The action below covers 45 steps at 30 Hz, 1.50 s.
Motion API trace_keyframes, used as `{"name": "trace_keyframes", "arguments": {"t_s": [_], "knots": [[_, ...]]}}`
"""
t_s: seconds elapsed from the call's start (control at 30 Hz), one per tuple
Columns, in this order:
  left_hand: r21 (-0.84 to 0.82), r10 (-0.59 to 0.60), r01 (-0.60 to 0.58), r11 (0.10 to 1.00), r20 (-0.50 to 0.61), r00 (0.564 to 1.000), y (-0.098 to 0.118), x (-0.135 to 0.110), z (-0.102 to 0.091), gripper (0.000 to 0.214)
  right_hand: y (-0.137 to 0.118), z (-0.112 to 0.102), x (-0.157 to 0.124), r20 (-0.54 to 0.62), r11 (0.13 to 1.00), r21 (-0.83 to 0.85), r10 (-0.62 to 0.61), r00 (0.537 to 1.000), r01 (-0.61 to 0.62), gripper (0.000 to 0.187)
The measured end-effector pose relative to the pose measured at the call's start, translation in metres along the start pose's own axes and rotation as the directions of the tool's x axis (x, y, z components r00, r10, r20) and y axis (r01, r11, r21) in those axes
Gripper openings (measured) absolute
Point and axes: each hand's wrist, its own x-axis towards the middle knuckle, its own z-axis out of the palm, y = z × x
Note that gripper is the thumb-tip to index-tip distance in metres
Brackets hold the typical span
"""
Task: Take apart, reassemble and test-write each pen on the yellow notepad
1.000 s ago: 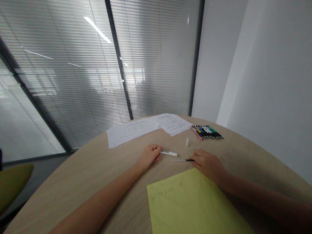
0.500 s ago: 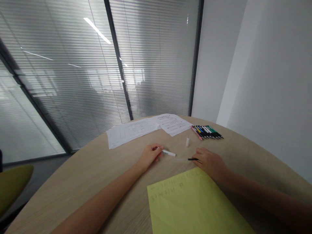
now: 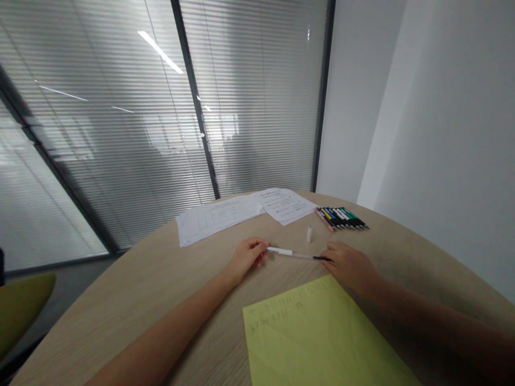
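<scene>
My left hand (image 3: 250,256) is closed on a white pen barrel (image 3: 280,251) that points to the right. In my right hand (image 3: 346,262), closed fingertips pinch the dark end of a thin pen refill (image 3: 304,256). The refill's clear end meets the open right end of the barrel; how far inside it reaches I cannot tell. Behind them a small white pen cap (image 3: 309,235) stands upright on the table. A yellow sheet (image 3: 317,338) with faint handwriting lies in front of both hands.
The round wooden table (image 3: 161,279) carries white printed papers (image 3: 225,214) at its far edge. A row of several pens (image 3: 341,218) lies at the back right. Beyond are a glass partition with blinds (image 3: 257,107) and, at left, a green chair (image 3: 24,311).
The refill, held apart from and below the barrel's end before, has moved up and left and now lines up with it. The barrel has levelled out a little.
</scene>
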Motion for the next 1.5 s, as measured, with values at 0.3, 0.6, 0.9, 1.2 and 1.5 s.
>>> {"name": "trace_keyframes", "arguments": {"t_s": [0.3, 0.6, 0.9, 1.2, 1.5], "knots": [[-0.015, 0.003, -0.003, 1.0, -0.012, 1.0, 0.001, -0.001, 0.0, 0.023, -0.001, -0.003, 0.0, -0.011, 1.0, 0.01, 0.019, 1.0, -0.018, 0.022], [0.007, -0.004, 0.004, 1.0, -0.027, 1.0, 0.0, 0.0, 0.0, 0.023, 0.0, -0.003, -0.001, -0.021, 1.0, -0.015, 0.006, 1.0, -0.006, 0.021], [0.046, 0.004, -0.003, 0.999, -0.018, 1.0, -0.001, 0.001, 0.0, 0.026, -0.002, -0.005, -0.002, -0.03, 0.999, -0.036, -0.004, 1.0, 0.003, 0.021], [0.069, 0.035, -0.035, 0.997, -0.002, 0.999, -0.004, 0.003, -0.002, 0.028, -0.003, -0.003, -0.003, -0.05, 0.999, -0.022, -0.046, 0.998, 0.045, 0.02], [0.245, 0.037, -0.094, 0.965, 0.23, 0.973, 0.0, -0.009, 0.011, 0.027, -0.005, -0.005, -0.003, -0.239, 0.975, -0.073, -0.22, 0.946, 0.208, 0.013]]}}
